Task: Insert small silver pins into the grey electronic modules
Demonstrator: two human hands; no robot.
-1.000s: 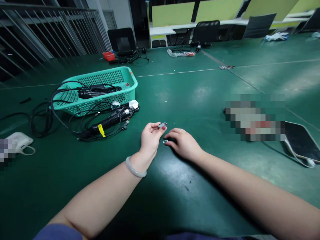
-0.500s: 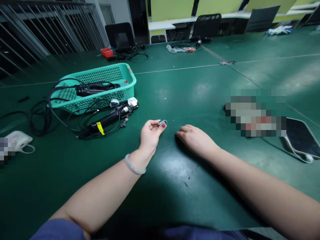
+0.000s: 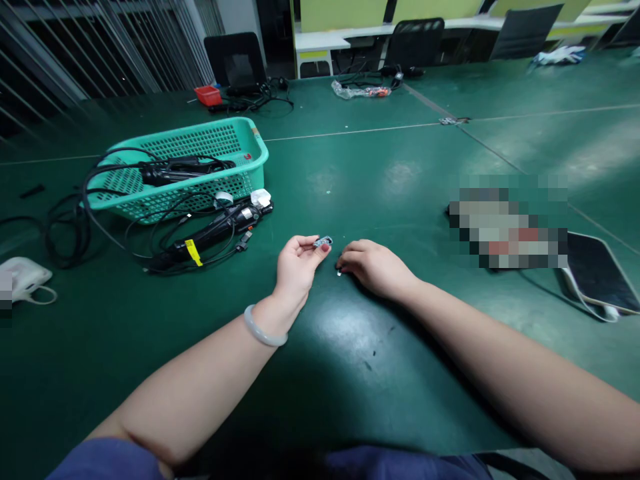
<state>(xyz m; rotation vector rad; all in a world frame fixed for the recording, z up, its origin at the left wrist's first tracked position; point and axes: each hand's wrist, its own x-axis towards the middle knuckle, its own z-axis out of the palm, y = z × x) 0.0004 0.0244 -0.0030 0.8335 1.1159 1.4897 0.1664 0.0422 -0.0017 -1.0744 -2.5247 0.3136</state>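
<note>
My left hand [image 3: 295,267], a pale bangle [image 3: 265,328] on its wrist, pinches a small grey patterned piece [image 3: 323,241] between thumb and fingers. The piece is too small for me to tell its kind. Just right of it, my right hand [image 3: 377,268] is low over the green table [image 3: 320,400], fingers curled together and pointing left. A tiny dark and white piece [image 3: 339,272] shows at its fingertips. Left of both hands lies a black corded tool [image 3: 210,233] with a yellow tag.
A turquoise basket [image 3: 265,160] holds black corded tools. Black cables spread left of it, near a white device [image 3: 25,277]. On the right lie a blurred-out object [image 3: 505,230] and a phone [image 3: 600,270] with a white cable. A red box [image 3: 207,96] stands at the back.
My right hand has moved left, closer to my left hand, and a tiny dark and white piece now shows at its fingertips. My left hand keeps its pinch. The view has shifted slightly.
</note>
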